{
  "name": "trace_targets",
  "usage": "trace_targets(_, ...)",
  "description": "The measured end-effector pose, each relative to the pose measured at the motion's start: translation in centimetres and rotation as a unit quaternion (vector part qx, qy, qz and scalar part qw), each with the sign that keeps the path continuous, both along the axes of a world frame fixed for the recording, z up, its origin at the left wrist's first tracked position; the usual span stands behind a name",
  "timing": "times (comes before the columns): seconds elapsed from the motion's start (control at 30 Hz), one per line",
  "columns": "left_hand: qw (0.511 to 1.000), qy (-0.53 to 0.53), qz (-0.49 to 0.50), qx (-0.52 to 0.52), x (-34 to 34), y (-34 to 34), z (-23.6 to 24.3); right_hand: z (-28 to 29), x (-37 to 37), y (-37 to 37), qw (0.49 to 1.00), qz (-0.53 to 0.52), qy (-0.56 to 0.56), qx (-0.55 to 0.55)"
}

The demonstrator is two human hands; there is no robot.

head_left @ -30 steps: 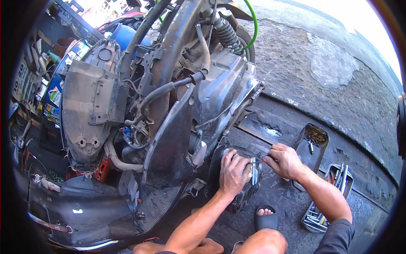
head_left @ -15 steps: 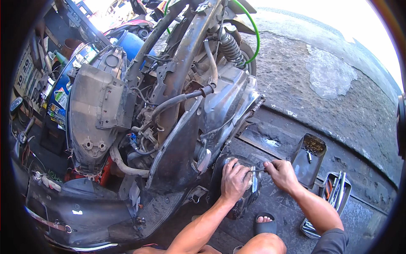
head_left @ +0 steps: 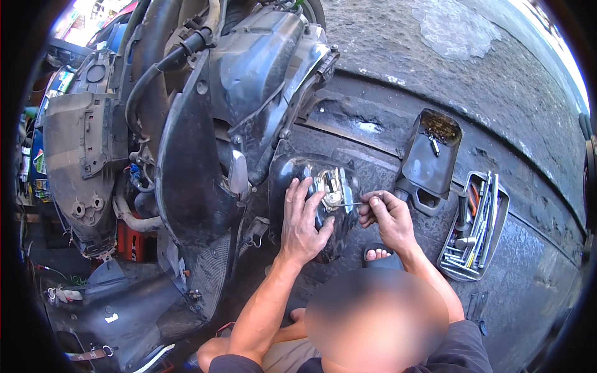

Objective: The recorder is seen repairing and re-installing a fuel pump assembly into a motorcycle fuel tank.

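My left hand (head_left: 303, 221) lies with fingers spread on a glossy black tank-like part (head_left: 287, 169), thumb toward its pale metal fitting (head_left: 331, 186). From the right, my right hand (head_left: 392, 221) pinches a thin metal rod (head_left: 352, 204) between thumb and fingers. The rod's far end reaches the lower edge of the fitting. The grip hides its near end, so I cannot tell what kind of tool it is.
A partly stripped scooter (head_left: 249, 68) stands at the left, with its dark footboard (head_left: 118, 311) nearer me. Right of the tank is a dark pan (head_left: 424, 168) with small metal parts in it. A tool tray (head_left: 458, 273) holds several tools. My sandaled foot (head_left: 378, 255) is close below.
The view has shifted, putting the scooter farther left. My left fingers have moved off the fitting and spread out on the tank, uncovering it. My right hand still holds the rod.
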State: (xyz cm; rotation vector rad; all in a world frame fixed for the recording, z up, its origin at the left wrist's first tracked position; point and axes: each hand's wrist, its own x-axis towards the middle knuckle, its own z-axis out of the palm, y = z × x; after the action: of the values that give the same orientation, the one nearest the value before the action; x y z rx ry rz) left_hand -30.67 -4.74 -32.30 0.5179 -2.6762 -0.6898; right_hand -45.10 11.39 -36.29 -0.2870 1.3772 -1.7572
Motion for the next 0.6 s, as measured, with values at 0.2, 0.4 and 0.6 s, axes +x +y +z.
trace_targets(0.2,0.998,-0.032,0.039,-0.035,-0.6,0.8,-0.3,-0.7,1.2,-0.5,0.999,0.0,0.022,0.026)
trace_targets(0.4,0.998,-0.024,0.045,-0.048,-1.0,1.2,-0.4,-0.4,1.0,-0.2,0.998,0.003,0.056,0.039)
trace_targets(0.6,0.997,-0.022,0.051,-0.058,-1.1,1.0,-0.7,-0.6,0.8,-0.7,0.997,0.008,0.057,0.042)
